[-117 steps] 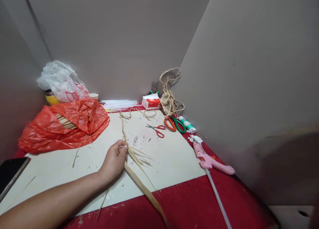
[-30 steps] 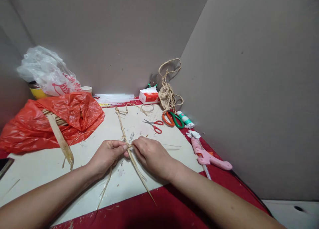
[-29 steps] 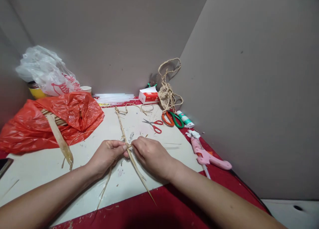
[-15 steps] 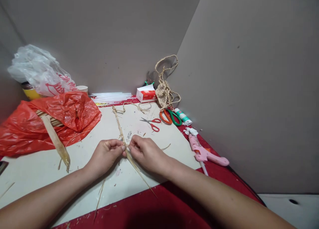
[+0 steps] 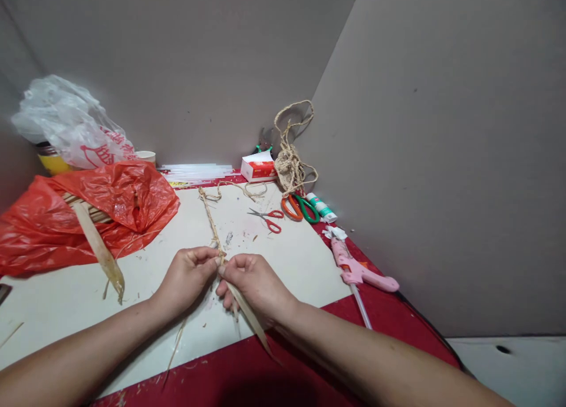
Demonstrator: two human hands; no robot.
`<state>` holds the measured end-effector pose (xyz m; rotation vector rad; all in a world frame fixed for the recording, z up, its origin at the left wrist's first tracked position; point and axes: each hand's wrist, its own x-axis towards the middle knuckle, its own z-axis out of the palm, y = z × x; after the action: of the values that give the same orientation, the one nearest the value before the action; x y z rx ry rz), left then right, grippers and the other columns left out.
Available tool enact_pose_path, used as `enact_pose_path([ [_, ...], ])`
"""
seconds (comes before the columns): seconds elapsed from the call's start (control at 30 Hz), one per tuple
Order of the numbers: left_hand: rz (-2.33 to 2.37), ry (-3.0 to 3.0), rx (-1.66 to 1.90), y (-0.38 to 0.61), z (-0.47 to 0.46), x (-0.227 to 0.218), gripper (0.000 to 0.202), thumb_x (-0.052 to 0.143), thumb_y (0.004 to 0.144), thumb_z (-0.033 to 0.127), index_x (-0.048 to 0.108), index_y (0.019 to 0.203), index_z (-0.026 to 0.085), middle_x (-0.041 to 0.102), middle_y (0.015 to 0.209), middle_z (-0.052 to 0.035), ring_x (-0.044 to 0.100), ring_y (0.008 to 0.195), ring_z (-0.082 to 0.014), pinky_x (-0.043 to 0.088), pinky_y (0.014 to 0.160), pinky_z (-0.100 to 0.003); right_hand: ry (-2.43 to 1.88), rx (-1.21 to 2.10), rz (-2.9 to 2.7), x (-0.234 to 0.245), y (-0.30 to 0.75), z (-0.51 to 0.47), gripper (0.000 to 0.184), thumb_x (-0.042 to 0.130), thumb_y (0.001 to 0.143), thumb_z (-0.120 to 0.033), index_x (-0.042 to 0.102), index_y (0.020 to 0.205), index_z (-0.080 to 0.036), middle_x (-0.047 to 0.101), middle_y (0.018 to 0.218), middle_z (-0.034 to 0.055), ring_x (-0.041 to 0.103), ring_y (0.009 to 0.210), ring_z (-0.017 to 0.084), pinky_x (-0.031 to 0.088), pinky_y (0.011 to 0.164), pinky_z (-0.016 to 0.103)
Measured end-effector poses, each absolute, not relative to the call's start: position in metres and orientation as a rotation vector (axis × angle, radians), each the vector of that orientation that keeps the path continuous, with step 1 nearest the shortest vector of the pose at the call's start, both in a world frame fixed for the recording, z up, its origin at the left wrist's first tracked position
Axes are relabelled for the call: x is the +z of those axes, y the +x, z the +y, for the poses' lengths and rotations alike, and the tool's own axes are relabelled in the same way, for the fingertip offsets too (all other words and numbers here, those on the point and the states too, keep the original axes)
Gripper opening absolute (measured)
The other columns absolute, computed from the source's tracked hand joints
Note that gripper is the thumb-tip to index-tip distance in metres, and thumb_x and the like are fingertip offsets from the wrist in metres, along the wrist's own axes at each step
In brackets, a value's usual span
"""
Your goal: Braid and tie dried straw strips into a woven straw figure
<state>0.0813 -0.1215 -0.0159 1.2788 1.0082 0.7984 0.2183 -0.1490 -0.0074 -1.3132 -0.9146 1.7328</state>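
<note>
Lower than half a second ago, the right hand [image 5: 259, 283] pinches the straw cord [image 5: 209, 218] just below the similarly pinching left hand [image 5: 188, 277], forearms slanting inward.

The right hand [image 5: 260, 286], absent at first, has joined the braid [image 5: 210, 218] and lowered toward the desk's front edge, apparently pinching strips [image 5: 252, 319]. A broad leaf [image 5: 99, 248] now overlaps the red bag [image 5: 148, 186].
</note>
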Motion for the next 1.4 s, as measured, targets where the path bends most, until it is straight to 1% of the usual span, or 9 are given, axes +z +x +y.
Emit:
enact_pose_path([
  [0.27,0.881,1.068,0.761,0.084,-0.126,-0.011,0.021,0.057,0.077,0.034,0.056,0.085,0.014,0.053,0.044,0.0029,0.053,0.038,-0.014,0.04,0.042,-0.023,-1.43,1.482,-0.913,-0.017,0.201,-0.15,0.022,0.058,0.073,-0.031,0.048,0.062,-0.015,0.06,0.051,0.0004,0.052,0.036,0.009,0.041,0.038,0.02],
  [0.43,0.94,1.052,0.816,0.083,-0.123,-0.01,0.027,0.066,0.07,0.035,0.06,0.084,0.012,0.063,0.058,-0.0021,0.053,0.043,-0.0109,0.04,0.045,-0.022,-1.451,1.333,-1.072,-0.026,0.199,-0.149,0.023,0.053,0.076,-0.033,0.051,0.06,-0.015,0.058,0.053,0.0007,0.052,0.04,0.009,0.041,0.043,0.02],
  [0.6,1.038,1.043,0.851,0.079,-0.117,-0.005,0.022,0.069,0.067,0.03,0.064,0.078,0.012,0.062,0.055,-0.0005,0.04,0.038,-0.0042,0.027,0.039,-0.017,-1.477,1.079,-1.625,-0.001,0.222,-0.153,0.025,0.054,0.077,-0.031,0.058,0.058,-0.016,0.057,0.055,0.0003,0.052,0.055,0.012,0.038,0.051,0.021],
  [0.73,0.998,1.023,0.775,0.075,-0.112,-0.001,0.027,0.07,0.066,0.032,0.064,0.085,0.012,0.065,0.067,-0.0022,0.028,0.035,-0.0009,0.017,0.035,-0.018,-1.457,0.825,-1.586,0.027,0.243,-0.145,0.019,0.053,0.081,-0.031,0.066,0.081,-0.016,0.065,0.077,0.0039,0.057,0.072,0.015,0.042,0.065,0.024],
  [0.8,0.955,1.014,0.742,0.074,-0.111,-0.002,0.027,0.069,0.067,0.034,0.064,0.084,0.012,0.064,0.067,-0.0018,0.028,0.035,-0.0005,0.017,0.035,-0.017,-1.421,0.93,-1.533,0.027,0.244,-0.138,0.02,0.055,0.081,-0.029,0.063,0.092,-0.016,0.064,0.086,0.0052,0.058,0.078,0.015,0.044,0.07,0.025],
  [0.9,0.925,1.025,0.715,0.073,-0.11,-0.004,0.026,0.068,0.069,0.036,0.063,0.079,0.012,0.059,0.056,0.0003,0.028,0.034,-0.0007,0.016,0.035,-0.017,-1.327,1.439,-1.479,0.017,0.237,-0.131,0.021,0.049,0.085,-0.033,0.058,0.084,-0.014,0.057,0.069,0.0012,0.052,0.058,0.009,0.042,0.055,0.022],
  [1.13,0.99,1.006,0.762,0.077,-0.112,-0.004,0.032,0.072,0.065,0.034,0.066,0.088,0.013,0.064,0.058,-0.0009,0.038,0.037,-0.0026,0.023,0.037,-0.016,-1.317,1.772,-1.407,0.005,0.233,-0.124,0.035,0.048,0.085,-0.044,0.052,0.067,-0.015,0.036,0.048,-0.0073,0.022,0.036,0.003,0.015,0.032,0.018],
  [1.27,0.927,1.115,0.826,0.078,-0.112,-0.005,0.025,0.071,0.065,0.032,0.069,0.082,0.013,0.067,0.062,-0.0031,0.06,0.06,-0.0128,0.045,0.061,-0.023,-1.289,1.926,-1.383,0.003,0.239,-0.118,0.039,0.047,0.083,-0.051,0.05,0.066,-0.016,0.033,0.043,-0.0092,0.017,0.032,0.003,0.012,0.029,0.017],
  [1.4,0.944,1.317,0.836,0.074,-0.11,-0.007,0.022,0.066,0.071,0.031,0.071,0.085,0.015,0.07,0.076,-0.005,0.062,0.074,-0.016,0.046,0.074,-0.026,-1.169,2.065,-1.314,-0.001,0.242,-0.115,0.04,0.051,0.081,-0.051,0.044,0.061,-0.017,0.028,0.04,-0.0102,0.014,0.033,0.003,0.01,0.03,0.016],
])
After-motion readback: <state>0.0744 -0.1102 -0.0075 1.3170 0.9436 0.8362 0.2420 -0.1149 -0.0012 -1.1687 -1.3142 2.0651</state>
